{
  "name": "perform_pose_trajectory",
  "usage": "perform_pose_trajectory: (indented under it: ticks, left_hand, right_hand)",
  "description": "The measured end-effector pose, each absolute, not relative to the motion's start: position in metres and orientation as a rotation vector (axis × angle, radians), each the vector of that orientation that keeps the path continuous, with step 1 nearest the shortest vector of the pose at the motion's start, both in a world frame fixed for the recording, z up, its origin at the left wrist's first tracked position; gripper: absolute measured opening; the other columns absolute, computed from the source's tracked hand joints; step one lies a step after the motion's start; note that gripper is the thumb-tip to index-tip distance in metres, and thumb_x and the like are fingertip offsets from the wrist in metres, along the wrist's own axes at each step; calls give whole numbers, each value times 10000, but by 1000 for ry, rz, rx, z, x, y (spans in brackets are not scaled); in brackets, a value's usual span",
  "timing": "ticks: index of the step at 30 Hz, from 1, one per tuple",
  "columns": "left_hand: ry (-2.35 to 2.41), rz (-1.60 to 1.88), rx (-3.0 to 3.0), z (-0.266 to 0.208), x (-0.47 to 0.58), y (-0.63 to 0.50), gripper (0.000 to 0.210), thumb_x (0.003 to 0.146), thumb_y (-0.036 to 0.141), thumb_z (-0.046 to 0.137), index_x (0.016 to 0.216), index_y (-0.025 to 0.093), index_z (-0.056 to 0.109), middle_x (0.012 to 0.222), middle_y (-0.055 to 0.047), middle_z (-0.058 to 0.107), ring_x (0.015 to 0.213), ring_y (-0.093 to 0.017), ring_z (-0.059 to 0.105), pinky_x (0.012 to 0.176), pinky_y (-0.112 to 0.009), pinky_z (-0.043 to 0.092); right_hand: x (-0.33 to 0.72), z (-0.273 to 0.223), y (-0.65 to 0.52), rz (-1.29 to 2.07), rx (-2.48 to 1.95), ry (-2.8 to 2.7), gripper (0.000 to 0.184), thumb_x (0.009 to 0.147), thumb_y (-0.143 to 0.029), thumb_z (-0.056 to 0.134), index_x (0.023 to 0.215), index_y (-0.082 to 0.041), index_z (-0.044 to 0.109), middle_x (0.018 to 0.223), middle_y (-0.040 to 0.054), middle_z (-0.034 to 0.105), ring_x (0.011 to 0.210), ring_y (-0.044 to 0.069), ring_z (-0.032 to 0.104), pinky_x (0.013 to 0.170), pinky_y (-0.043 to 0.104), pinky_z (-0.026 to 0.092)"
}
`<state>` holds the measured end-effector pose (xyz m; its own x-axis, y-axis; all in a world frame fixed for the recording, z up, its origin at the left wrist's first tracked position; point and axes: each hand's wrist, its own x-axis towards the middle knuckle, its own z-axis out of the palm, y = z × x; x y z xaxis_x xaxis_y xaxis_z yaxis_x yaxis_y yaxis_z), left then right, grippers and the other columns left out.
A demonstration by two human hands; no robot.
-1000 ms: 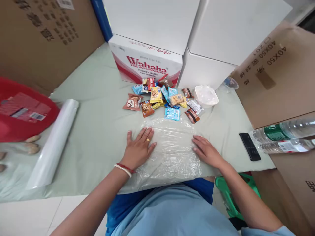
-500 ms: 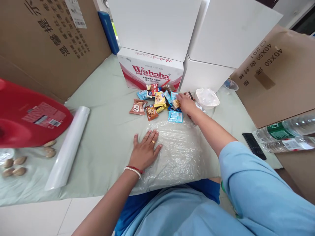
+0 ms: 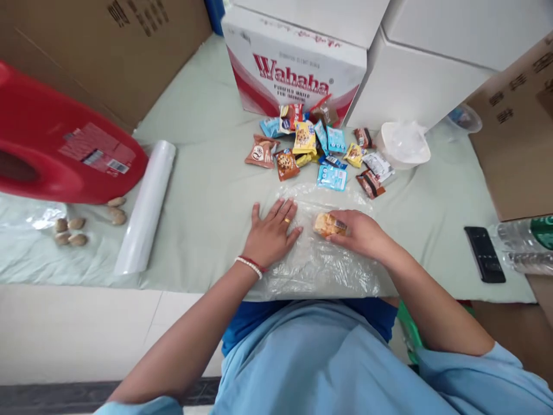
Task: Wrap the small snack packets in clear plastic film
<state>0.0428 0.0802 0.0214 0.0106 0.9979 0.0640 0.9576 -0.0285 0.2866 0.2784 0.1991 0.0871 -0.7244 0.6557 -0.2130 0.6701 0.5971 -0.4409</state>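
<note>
My right hand [image 3: 358, 233] grips a small wrapped snack [image 3: 325, 224], yellowish-brown in a clear wrapper, over a clear plastic bag [image 3: 328, 271] spread flat at the table's front edge. Whether the snack touches the bag I cannot tell. My left hand [image 3: 270, 233] lies flat with fingers spread on the bag's left side. Behind the bag is a heap of packaged snacks: a yellow cookie packet [image 3: 305, 137], an orange-brown cookie packet [image 3: 286, 164], a brown packet [image 3: 261, 151] and a light blue packet [image 3: 332, 177] among them.
A Wahaha carton [image 3: 298, 69] stands behind the snacks. To their right is a white bowl [image 3: 404, 155] with clear plastic in it. A plastic roll [image 3: 147, 207], a red jug [image 3: 73, 138] and several walnut-like brown pieces [image 3: 78, 239] lie left. A phone [image 3: 484, 253] rests right.
My right hand has come back from the snack heap with a wrapped snack and is now over the plastic bag. My left hand stays on the bag. The view has tilted downward.
</note>
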Motion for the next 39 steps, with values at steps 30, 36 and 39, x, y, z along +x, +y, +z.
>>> perform_pose_trajectory:
  ticks: [30,36,39]
  left_hand:
    - [2061,353,2055,25,45,82,604,1113,457,252,1674,248,331,1740,-103,340,1625,-296,300,1308,-709,-9]
    - [2064,332,2022,25,39,83,607,1111,454,210,1673,268,339,1766,-96,277,1623,-305,306,1302,-716,66]
    - [2091,367,1969,30,35,83,598,1104,453,243,1657,269,378,1775,-97,252,1642,-308,255,1299,-705,109]
  right_hand:
    - [291,68,118,-1182,783,3127,408,1092,-346,509,1468,-240,627,1442,132,678,1313,275,620,1161,510,487]
    - [288,62,77,-1414,263,2824,625,1071,-517,564,1588,-168,524,1590,135,582,1594,270,381,1321,493,319]
    - [295,62,75,-1496,291,2752,662,1062,-561,565,1583,-154,535,1596,138,574,1609,266,359,1336,484,294]
